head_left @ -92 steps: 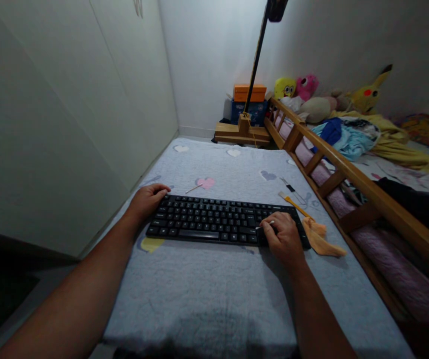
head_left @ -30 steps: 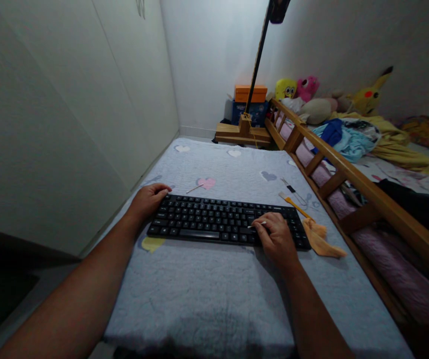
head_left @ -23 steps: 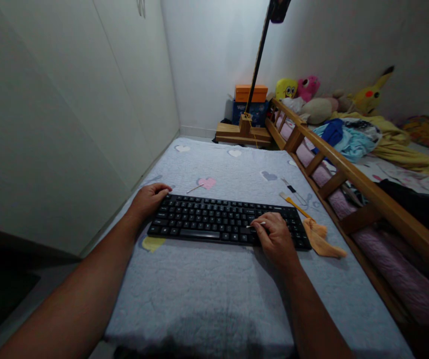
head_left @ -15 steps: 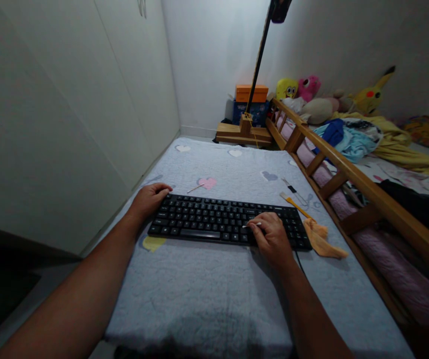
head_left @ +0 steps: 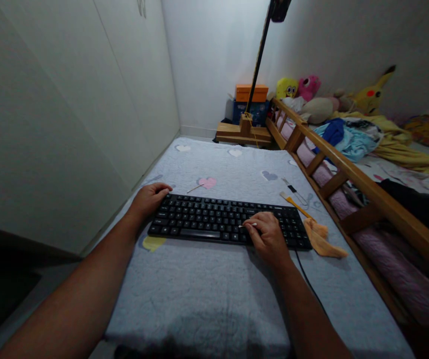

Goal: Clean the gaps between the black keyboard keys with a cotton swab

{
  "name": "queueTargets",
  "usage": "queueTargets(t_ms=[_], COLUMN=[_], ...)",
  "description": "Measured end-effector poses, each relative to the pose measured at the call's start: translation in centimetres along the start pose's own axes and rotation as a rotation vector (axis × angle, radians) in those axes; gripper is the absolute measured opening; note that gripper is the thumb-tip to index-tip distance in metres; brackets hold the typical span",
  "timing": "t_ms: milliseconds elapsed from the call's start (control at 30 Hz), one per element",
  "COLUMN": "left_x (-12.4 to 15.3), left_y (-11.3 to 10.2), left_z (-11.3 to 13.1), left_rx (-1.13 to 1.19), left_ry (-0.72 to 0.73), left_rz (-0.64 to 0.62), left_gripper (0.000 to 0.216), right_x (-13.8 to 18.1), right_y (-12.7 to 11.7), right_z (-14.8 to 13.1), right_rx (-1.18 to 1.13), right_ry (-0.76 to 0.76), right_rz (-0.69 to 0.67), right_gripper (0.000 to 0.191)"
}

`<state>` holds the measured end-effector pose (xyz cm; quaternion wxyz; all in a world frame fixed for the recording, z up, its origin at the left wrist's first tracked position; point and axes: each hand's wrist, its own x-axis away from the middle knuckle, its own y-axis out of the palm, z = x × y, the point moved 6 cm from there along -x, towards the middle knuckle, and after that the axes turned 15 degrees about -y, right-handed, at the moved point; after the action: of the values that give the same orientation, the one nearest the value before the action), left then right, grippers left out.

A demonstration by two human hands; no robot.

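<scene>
A black keyboard (head_left: pixel 199 218) lies flat on the heart-patterned cover (head_left: pixel 199 279). My left hand (head_left: pixel 147 200) grips its upper left corner, with the fingers curled along the edge and the thumb side partly hidden. Over the right part of the keys, my right hand (head_left: pixel 270 237) pinches a white cotton swab (head_left: pixel 241 226) between thumb and fingers. The swab's tip points left, close to the keys; whether it touches them I cannot tell. A second cotton swab (head_left: pixel 195 188) lies behind the keyboard, by a pink heart.
Right of the keyboard lie an orange cloth (head_left: pixel 321 239), a yellow-handled brush (head_left: pixel 297 204) and a thin wire tool (head_left: pixel 292 189) with a black middle. A wooden bed rail (head_left: pixel 343 172) runs along the right, a pale cabinet (head_left: pixel 87 99) along the left. The keyboard's cable (head_left: pixel 311 284) trails toward me.
My right hand has shifted slightly left over the keys with the cotton swab. My left hand and the keyboard have stayed in place.
</scene>
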<state>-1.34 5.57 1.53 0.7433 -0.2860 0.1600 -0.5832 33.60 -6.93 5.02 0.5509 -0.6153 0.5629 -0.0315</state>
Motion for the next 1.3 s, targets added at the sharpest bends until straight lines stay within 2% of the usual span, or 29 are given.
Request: queueTargets(t_ms=[633,1033,1300], left_x=[-0.5,-0.4,-0.3], left_y=[0.0,0.1,0.0], left_z=[-0.1,-0.3,0.0], left_rx=[-0.037,-0.046,-0.038], left_ry=[-0.003,0.012,0.008], left_rz=[-0.002,-0.011,-0.001], left_gripper=[0.035,0.038,0.038], right_x=[0.2,0.5,0.5], right_y=[-0.1,-1.4,-1.0], right_z=[-0.5,0.3,0.1], right_rx=[-0.060,-0.024,-0.051], right_ry=[-0.014,0.022,0.017], right_rz=[-0.024,-0.015,-0.024], right_gripper=[0.020,0.023,0.023])
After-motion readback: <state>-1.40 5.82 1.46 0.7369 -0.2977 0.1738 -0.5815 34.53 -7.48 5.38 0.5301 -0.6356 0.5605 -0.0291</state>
